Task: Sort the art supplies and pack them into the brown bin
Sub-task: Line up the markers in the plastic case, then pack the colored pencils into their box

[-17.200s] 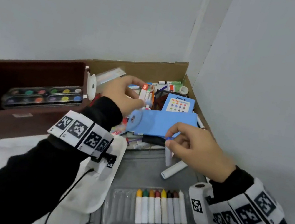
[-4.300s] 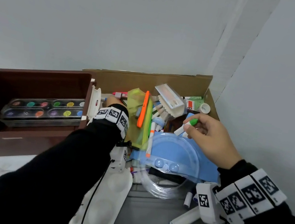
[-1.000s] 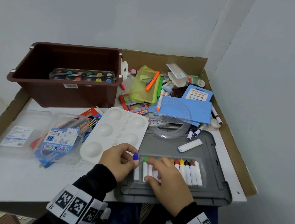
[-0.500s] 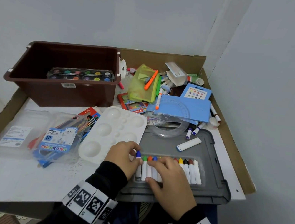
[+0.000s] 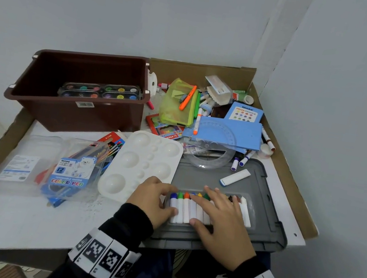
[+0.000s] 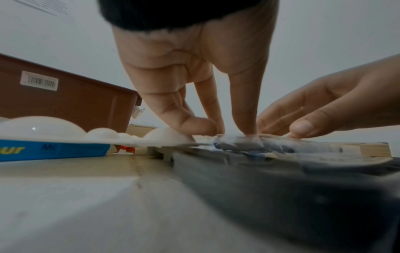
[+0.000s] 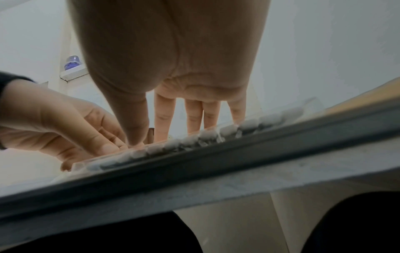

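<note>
Looking down from the head camera, we see both hands resting on a row of crayons seated in a clear plastic tray, which lies on a grey lid at the near edge of the white tabletop.

The left hand sits at the left end of the tray. In the left wrist view its fingers are extended downward, and the thumb and one fingertip touch the tray's end without pinching it. The right hand lies flat across the middle of the row. Its fingers are straight and slightly spread over the crayons, and the thumb presses at their near ends.

The crayons stand side by side, white bodies toward us and coloured tips away. Blue, green and orange tips show at the left, and the white ones at the right end are uncovered.

The brown bin stands at the far left of the table, well apart from the hands. A watercolour palette lies inside it.

Between the bin and the tray lies a white mixing palette, just beside the left hand. To its left lies a clear pack of colour pens. Behind the grey lid we note a clear protractor, a blue sheet, a yellow-green pouch and loose markers.
</note>
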Tool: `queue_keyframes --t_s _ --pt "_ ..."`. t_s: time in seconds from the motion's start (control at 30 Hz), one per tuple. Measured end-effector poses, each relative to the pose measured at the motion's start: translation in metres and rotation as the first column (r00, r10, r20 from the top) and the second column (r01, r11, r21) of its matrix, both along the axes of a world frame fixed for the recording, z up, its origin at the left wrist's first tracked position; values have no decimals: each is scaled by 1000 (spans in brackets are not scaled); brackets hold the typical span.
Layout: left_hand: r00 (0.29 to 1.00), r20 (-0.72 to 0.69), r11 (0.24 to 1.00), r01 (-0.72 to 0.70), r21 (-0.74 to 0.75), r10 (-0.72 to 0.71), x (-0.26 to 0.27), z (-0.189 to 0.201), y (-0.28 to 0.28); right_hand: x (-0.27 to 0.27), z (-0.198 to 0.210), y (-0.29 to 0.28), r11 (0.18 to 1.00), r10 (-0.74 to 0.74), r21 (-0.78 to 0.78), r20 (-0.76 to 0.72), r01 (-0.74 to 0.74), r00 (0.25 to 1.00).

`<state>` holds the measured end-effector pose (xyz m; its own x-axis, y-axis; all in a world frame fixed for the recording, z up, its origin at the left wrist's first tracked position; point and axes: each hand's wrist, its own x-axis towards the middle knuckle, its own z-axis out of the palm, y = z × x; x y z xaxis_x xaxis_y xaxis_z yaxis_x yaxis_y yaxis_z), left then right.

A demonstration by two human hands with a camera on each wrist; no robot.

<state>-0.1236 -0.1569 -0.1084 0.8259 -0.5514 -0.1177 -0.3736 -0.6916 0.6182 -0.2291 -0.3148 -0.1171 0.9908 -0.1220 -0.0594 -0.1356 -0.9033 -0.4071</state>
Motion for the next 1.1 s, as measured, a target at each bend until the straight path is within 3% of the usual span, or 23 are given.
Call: queue_keyframes --t_s 0.37,0.63,0.87,0.97,1.1 --pt "1000 17 997 4 72 -5 -6 -2 0 1 -5 3 996 72 58 45 -74 996" --pt "999 42 999 34 1 -34 -10 0 10 3 5 5 997 79 24 -50 -78 996" --pt "961 141 958 -206 -197 236 -10 10 73 21 25 28 996 79 41 1 -79 997" --pt "906 176 917 -356 -179 386 -7 8 113 40 34 51 981 161 105 17 -162 987" --pt "832 158 846 -528 -71 532 -9 -4 161 74 49 92 933 351 79 15 -351 936"
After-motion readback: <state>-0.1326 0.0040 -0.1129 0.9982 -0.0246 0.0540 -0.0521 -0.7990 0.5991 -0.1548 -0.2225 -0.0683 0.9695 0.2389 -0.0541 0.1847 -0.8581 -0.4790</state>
